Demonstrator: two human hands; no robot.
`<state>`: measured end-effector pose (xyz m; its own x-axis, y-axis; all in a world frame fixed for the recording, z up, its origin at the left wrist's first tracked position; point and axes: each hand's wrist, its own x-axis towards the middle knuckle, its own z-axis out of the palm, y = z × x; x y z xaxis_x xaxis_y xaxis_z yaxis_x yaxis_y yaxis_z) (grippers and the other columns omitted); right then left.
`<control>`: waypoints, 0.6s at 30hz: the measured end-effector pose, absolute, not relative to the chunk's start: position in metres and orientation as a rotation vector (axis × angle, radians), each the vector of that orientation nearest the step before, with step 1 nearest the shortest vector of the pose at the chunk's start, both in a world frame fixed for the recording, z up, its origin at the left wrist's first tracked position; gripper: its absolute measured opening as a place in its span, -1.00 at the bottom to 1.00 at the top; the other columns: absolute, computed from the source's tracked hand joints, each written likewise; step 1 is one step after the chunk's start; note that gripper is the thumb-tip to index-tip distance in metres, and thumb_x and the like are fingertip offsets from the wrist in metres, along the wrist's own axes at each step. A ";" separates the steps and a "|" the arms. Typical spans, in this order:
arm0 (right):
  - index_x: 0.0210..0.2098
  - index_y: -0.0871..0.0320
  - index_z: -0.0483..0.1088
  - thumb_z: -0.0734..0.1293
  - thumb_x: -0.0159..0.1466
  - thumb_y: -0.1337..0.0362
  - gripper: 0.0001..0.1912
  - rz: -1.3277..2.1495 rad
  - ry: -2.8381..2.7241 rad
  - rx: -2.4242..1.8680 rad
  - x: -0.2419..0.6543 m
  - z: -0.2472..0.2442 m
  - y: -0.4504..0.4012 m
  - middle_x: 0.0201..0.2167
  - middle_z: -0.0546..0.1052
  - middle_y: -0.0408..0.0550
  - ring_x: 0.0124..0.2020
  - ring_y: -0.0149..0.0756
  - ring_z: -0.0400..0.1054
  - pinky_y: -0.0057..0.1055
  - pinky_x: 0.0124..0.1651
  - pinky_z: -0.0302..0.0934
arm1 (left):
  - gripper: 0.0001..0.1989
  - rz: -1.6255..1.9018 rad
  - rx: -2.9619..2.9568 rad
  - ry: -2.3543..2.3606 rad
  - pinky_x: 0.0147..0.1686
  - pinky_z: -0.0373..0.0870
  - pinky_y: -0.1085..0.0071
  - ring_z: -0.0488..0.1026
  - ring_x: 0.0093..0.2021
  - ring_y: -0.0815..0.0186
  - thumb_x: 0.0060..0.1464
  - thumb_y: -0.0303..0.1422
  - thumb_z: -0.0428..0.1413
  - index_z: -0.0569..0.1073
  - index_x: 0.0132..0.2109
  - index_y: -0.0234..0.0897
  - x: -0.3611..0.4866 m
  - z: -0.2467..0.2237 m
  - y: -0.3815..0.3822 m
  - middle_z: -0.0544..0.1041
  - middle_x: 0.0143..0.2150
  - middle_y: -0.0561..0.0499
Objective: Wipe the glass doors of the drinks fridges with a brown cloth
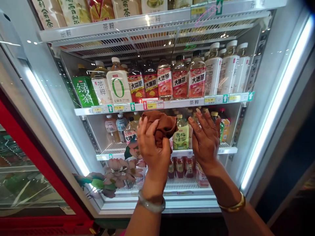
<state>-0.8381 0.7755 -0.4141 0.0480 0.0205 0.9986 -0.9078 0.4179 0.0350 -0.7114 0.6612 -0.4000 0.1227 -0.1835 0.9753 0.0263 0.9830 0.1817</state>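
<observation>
Before slatted shelves (pixel 172 104) | left hand (pixel 153 141) clutching crumpled brown cloth (pixel 163 123) | right hand (pixel 206 141) open, fingers extended

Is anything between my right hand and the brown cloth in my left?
Nothing visible stands between your right hand and the brown cloth in your left hand; the green-labelled bottle in that gap sits behind, on a shelf.

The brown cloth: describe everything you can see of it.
The brown cloth is plain reddish-brown, looks like soft, thin fabric, and is bunched into a loose, wrinkled wad with darker folds. The left hand grips it, fingers over its left side; part of it is hidden there. In the picture it sits just below a shelf edge with price tags, apart from the right hand. Whether it touches anything beyond is unclear.
</observation>
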 end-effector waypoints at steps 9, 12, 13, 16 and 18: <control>0.40 -0.19 0.23 0.27 0.43 0.39 -0.39 0.899 -1.346 0.925 -0.841 -0.409 0.785 0.37 0.41 -0.17 0.51 -0.28 0.13 0.03 0.62 -0.13 | -0.53 -0.156 -0.177 -1.644 0.47 0.23 -0.06 0.28 0.46 0.05 0.12 -0.61 0.11 0.49 0.16 -0.23 -0.733 -0.418 0.688 0.46 0.32 -0.20; 0.40 -0.23 0.22 0.27 0.40 0.46 -0.33 0.824 -1.373 0.929 -0.844 -0.408 0.791 0.38 0.39 -0.22 0.54 -0.29 0.05 0.07 0.64 -0.23 | -0.49 -0.129 -0.001 -1.556 0.50 0.14 -0.09 0.26 0.48 0.05 0.12 -0.62 0.13 0.49 0.18 -0.16 -0.717 -0.400 0.669 0.41 0.38 -0.16; 0.40 -0.23 0.22 0.29 0.39 0.46 -0.32 0.806 -1.376 0.929 -0.845 -0.408 0.792 0.39 0.38 -0.22 0.54 -0.29 0.04 0.07 0.64 -0.24 | -0.48 -0.132 0.062 -1.502 0.50 0.14 -0.08 0.25 0.48 0.04 0.11 -0.62 0.14 0.50 0.19 -0.15 -0.713 -0.396 0.663 0.40 0.40 -0.16; 0.40 -0.18 0.22 0.30 0.38 0.46 -0.32 0.787 -1.382 0.922 -0.846 -0.410 0.793 0.41 0.35 -0.18 0.54 -0.29 0.04 0.03 0.63 -0.20 | -0.50 -0.153 0.096 -1.428 0.49 0.16 -0.06 0.25 0.48 0.05 0.10 -0.62 0.15 0.51 0.16 -0.16 -0.714 -0.397 0.660 0.39 0.40 -0.15; 0.39 -0.16 0.24 0.29 0.39 0.45 -0.35 0.789 -1.383 0.918 -0.847 -0.412 0.792 0.42 0.34 -0.18 0.54 -0.28 0.03 0.03 0.63 -0.20 | -0.54 -0.161 -0.004 -1.498 0.48 0.18 -0.07 0.25 0.48 0.05 0.11 -0.61 0.13 0.52 0.12 -0.16 -0.724 -0.406 0.672 0.42 0.37 -0.14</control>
<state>-0.8471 0.7920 -0.4116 0.0511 -0.0613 0.9968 -0.8893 0.4515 0.0734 -0.7237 0.6717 -0.4056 0.0639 -0.1041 0.9925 0.1089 0.9893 0.0967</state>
